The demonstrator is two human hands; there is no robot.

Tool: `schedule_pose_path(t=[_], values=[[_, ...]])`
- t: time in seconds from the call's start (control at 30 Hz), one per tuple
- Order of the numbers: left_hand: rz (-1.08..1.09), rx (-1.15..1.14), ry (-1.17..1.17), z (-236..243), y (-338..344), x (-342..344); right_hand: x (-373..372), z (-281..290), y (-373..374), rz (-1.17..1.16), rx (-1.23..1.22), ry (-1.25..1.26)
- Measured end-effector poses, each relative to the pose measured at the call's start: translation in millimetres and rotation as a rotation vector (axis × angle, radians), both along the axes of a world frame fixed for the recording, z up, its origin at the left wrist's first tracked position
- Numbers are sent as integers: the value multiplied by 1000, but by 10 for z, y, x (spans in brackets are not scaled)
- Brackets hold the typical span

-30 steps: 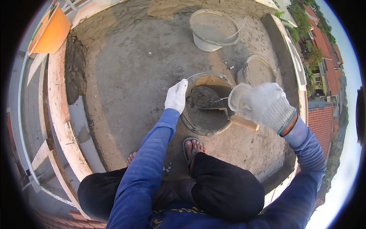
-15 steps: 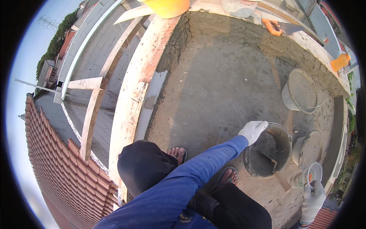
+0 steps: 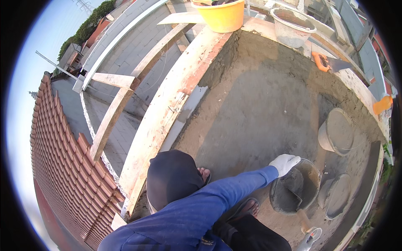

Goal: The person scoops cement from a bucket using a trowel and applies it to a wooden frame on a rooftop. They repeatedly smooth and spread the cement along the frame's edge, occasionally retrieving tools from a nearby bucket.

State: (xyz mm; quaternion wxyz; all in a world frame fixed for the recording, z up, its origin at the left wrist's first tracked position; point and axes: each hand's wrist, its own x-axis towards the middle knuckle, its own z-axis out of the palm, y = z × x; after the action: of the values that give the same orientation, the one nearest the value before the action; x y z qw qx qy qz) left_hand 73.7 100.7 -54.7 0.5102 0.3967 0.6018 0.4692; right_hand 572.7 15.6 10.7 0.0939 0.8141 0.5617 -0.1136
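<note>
Concrete floor [image 3: 255, 113]: the bucket [image 3: 310, 180] is gripped at its rim by the left hand [image 3: 285, 164]; the cup [image 3: 316, 233], grasped by the right hand [image 3: 305, 243], is now withdrawn, so nothing is poured.

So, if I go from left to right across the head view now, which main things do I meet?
Reddish-brown roof tiles → yellow tub → round dark mortar bucket → upper pale pail → orange container.
</note>
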Motion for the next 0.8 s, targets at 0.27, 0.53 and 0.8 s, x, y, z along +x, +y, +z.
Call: schedule_pose_path(t=[0.27, 0.53, 0.8], values=[[-38, -90, -102, -71, 26, -2, -583, 501, -242, 245, 262, -223], [-46, -9, -175, -200, 166, 99, -1847, 1231, 312, 601, 98, -66], [-84, 10, -68, 154, 88, 376, -2252, 1098, 155, 740, -248, -318]])
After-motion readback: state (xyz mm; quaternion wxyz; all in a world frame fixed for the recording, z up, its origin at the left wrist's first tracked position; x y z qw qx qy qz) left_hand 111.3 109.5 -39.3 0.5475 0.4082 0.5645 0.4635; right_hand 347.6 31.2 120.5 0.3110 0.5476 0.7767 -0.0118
